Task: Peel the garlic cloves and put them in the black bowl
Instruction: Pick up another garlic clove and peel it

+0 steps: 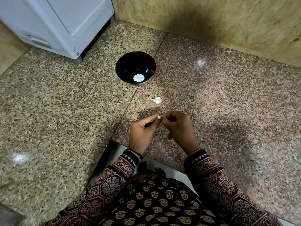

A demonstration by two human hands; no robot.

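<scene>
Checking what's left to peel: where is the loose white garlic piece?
In the head view, the white garlic piece lies mid-frame on the speckled granite counter, between the round black bowl and the right hand.

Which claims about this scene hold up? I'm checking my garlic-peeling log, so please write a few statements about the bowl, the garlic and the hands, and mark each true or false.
1. The left hand and the right hand both pinch one small pale garlic clove. True.
2. A white garlic piece lies on the speckled granite counter, between the round black bowl and the hands. True.
3. The bowl lies tipped on its side. False: it stands upright on the counter.
4. The white appliance stands to the right of the bowl. False: it stands in the far left corner.
</scene>
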